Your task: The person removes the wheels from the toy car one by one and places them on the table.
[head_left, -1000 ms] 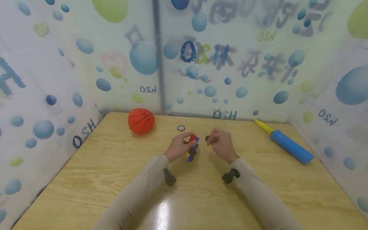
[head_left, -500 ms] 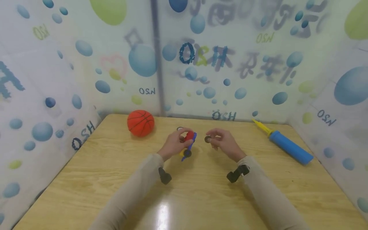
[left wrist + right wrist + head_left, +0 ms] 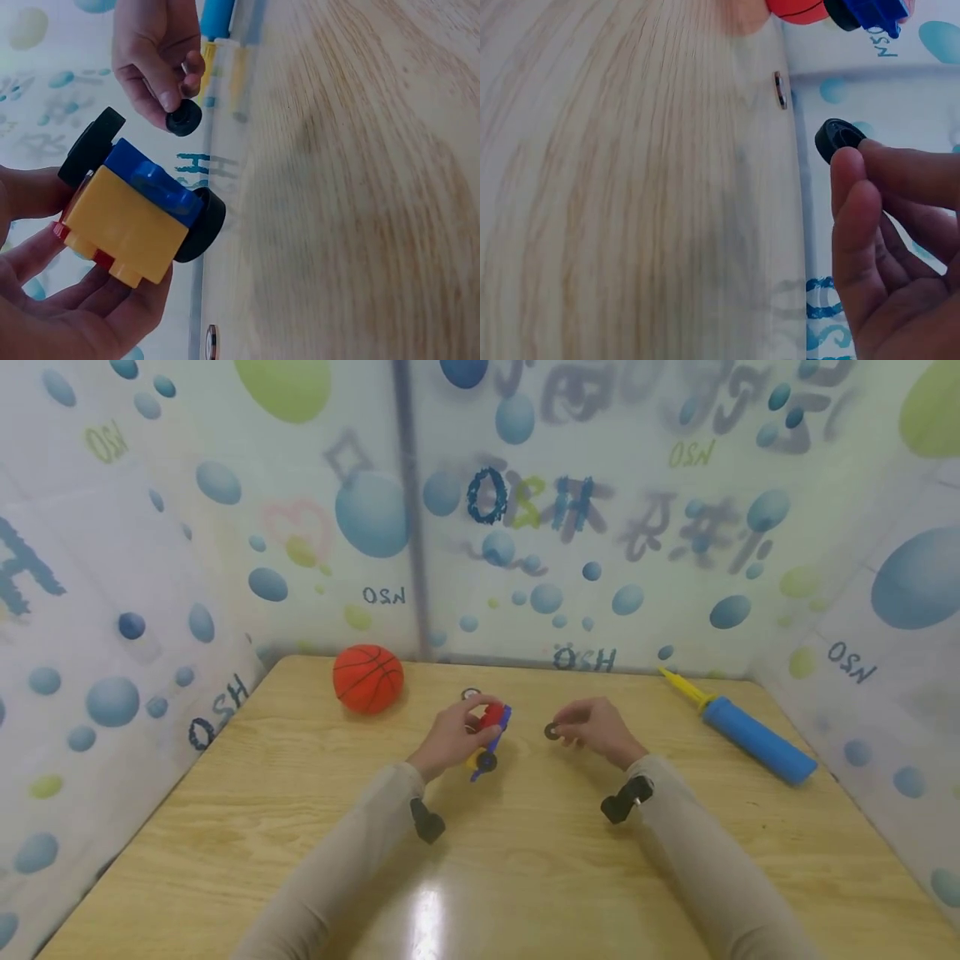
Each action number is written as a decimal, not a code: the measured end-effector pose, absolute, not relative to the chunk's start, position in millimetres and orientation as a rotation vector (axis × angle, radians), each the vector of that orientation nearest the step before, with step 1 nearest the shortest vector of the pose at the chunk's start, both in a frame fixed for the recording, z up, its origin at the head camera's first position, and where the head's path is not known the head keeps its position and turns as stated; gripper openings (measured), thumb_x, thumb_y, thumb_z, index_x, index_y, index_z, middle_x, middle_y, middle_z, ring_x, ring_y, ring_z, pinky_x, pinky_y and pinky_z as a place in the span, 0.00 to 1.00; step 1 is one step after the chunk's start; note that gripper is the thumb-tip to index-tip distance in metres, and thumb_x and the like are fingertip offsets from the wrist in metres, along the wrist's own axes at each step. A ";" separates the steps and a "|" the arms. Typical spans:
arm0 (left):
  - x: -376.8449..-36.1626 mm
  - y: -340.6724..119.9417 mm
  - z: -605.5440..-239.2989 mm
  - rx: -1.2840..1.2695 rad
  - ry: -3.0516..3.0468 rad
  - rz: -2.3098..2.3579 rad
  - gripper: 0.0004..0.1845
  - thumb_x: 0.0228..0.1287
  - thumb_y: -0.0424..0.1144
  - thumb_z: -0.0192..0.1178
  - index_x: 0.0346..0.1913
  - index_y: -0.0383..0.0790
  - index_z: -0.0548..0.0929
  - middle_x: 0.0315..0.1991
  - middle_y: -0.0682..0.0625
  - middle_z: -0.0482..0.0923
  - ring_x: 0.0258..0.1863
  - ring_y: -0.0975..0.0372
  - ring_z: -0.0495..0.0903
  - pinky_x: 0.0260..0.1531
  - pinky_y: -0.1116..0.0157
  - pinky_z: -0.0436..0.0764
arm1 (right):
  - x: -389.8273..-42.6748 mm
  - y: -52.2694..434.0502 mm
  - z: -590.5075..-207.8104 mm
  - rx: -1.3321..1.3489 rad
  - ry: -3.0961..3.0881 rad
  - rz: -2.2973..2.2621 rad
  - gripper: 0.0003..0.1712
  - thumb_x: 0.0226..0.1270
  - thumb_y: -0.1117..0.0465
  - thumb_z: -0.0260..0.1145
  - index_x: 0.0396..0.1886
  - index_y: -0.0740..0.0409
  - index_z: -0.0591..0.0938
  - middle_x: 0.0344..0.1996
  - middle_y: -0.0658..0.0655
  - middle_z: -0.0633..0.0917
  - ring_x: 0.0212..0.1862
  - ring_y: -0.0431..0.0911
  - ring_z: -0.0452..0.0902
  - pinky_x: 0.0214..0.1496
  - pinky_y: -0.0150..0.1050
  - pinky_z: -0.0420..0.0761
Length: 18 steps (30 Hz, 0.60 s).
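The left hand point(image 3: 453, 739) grips a toy car point(image 3: 139, 214); just beside it, the right hand point(image 3: 600, 731) pinches a loose black wheel point(image 3: 552, 731).

Beige long sleeves; black wrist-mounted cameras.

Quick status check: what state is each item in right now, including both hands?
toy car: held off the table in the left hand, two wheels visible on it
loose black wheel: pinched in the right hand, apart from the car
basketball: resting on the table
blue pump: lying flat
small ring: lying flat on the table
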State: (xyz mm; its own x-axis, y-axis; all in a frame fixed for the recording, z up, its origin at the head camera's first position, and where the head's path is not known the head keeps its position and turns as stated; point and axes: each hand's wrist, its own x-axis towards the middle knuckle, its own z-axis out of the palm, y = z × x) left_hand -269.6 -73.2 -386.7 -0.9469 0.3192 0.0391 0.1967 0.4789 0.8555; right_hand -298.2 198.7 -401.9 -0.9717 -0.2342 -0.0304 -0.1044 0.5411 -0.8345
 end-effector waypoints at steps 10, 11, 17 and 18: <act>-268.7 -73.5 -389.7 0.446 2.589 1.467 0.23 0.67 0.38 0.66 0.63 0.53 0.77 0.46 0.41 0.84 0.40 0.57 0.85 0.35 0.66 0.84 | -307.4 216.0 -410.3 -0.205 2.662 -1.298 0.14 0.67 0.64 0.67 0.50 0.65 0.85 0.48 0.66 0.88 0.36 0.45 0.86 0.37 0.36 0.85; -268.7 -73.7 -390.1 0.440 2.589 1.462 0.23 0.67 0.38 0.66 0.63 0.54 0.77 0.46 0.41 0.84 0.40 0.57 0.85 0.35 0.66 0.84 | -308.1 217.5 -410.6 -0.195 2.670 -1.280 0.14 0.67 0.63 0.67 0.50 0.65 0.85 0.48 0.66 0.88 0.36 0.44 0.86 0.37 0.35 0.85; -268.9 -74.9 -392.1 0.419 2.560 1.463 0.22 0.68 0.39 0.65 0.63 0.56 0.76 0.47 0.44 0.83 0.41 0.57 0.83 0.36 0.66 0.83 | -310.4 225.1 -409.8 -0.130 2.710 -1.211 0.15 0.67 0.61 0.68 0.50 0.63 0.86 0.47 0.64 0.89 0.38 0.44 0.84 0.39 0.34 0.82; -268.9 -74.9 -392.3 0.424 2.558 1.464 0.22 0.68 0.39 0.65 0.63 0.57 0.77 0.47 0.44 0.83 0.41 0.58 0.82 0.35 0.66 0.83 | -311.1 226.5 -409.9 -0.127 2.719 -1.200 0.15 0.67 0.61 0.68 0.50 0.63 0.86 0.48 0.64 0.89 0.39 0.44 0.84 0.40 0.33 0.81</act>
State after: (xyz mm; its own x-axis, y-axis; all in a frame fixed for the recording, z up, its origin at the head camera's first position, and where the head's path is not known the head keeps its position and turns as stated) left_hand -268.9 -74.9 -392.3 -0.9462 0.3235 -0.0013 0.1627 0.4793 0.8625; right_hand -311.1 226.5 -409.9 -0.9825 -0.1445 -0.1178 -0.0103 0.6734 -0.7392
